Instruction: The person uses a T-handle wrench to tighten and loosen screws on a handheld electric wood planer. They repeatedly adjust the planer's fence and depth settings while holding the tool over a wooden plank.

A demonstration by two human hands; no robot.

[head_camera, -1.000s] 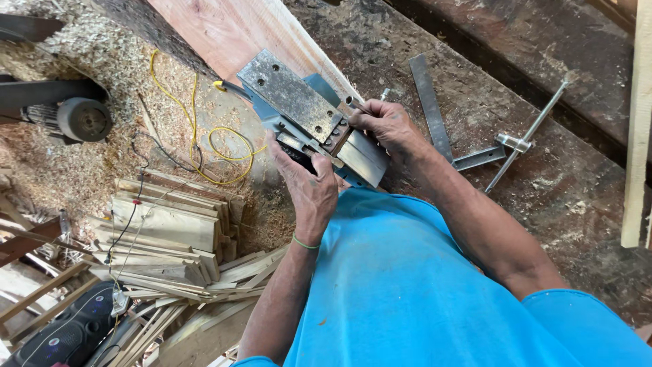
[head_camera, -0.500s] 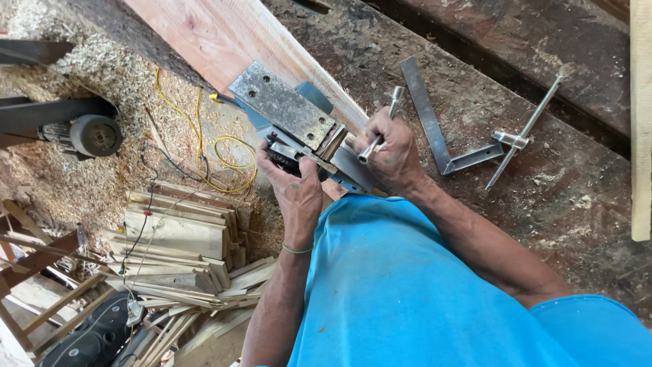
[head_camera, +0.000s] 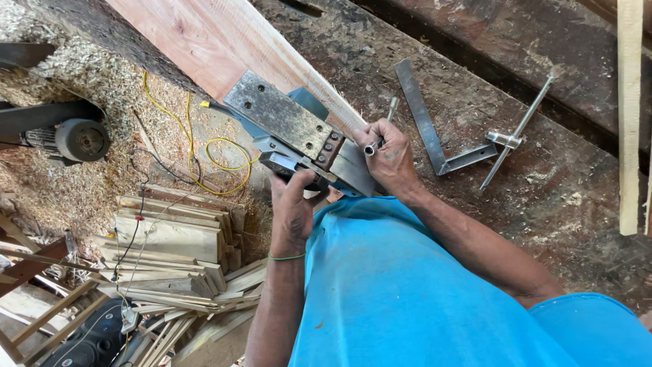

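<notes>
An electric hand planer (head_camera: 299,136), turned sole-up and propped against the end of a reddish plank (head_camera: 224,47), sits between a worker's two hands at a rough workbench (head_camera: 557,190). The left hand (head_camera: 292,204) is clamped around the planer's dark lower body, steadying it; the right hand (head_camera: 387,160) is closed on a slim metal socket wrench (head_camera: 380,132), its tip set near the bolts beside the grey sole plate. Just beyond the right hand lie a steel try square (head_camera: 435,129) and a T-handled wrench (head_camera: 516,132). Past the left hand a yellow cord (head_camera: 193,146) loops over sawdust, with a belt-driven motor (head_camera: 75,139) farther out and stacked offcuts (head_camera: 170,238) below. The likely hazards: the wrench slipping off a bolt and driving knuckles into the cutter, or the propped tool rolling off the plank if the left grip slackens. Whether the planer is plugged in cannot be told.
</notes>
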